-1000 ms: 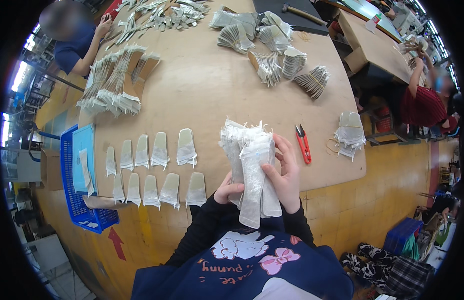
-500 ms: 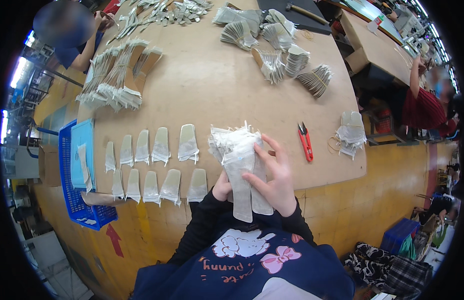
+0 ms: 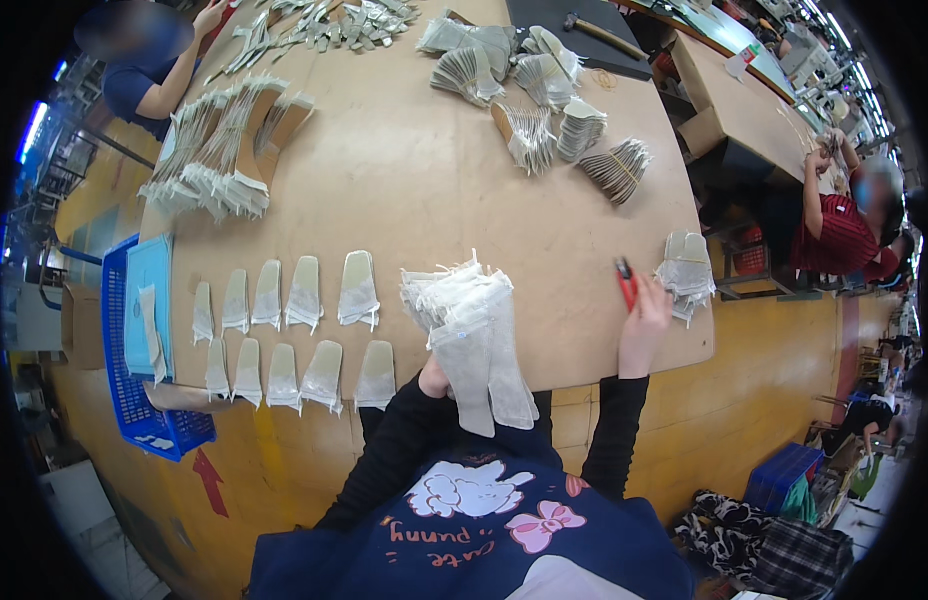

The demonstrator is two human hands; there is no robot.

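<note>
My left hand point(image 3: 434, 378) grips a thick bundle of whitish cloth strips point(image 3: 479, 350) at the table's near edge. The bundle hides most of its fingers. Frayed ends of the strips point to the far side, and their long smooth ends hang toward me. On the right, my right hand point(image 3: 644, 325) is closed on a pair of red-handled thread snips point(image 3: 627, 285), whose dark tips point away from me. To the left of the bundle, small tapered cloth pieces point(image 3: 359, 290) lie in two rows.
Rubber-banded stacks point(image 3: 614, 170) lie at the far right of the table, with another stack point(image 3: 686, 265) near its right edge. Large bundles point(image 3: 224, 150) lie at left. A blue basket point(image 3: 119, 330) stands beside the table's left edge. A hammer point(image 3: 604, 35) rests far back. Co-workers sit on both sides.
My right hand has left the cloth bundle, moved right and closed on the red snips, which have tilted. My left hand still holds the bundle, now with its strips slightly fanned.
</note>
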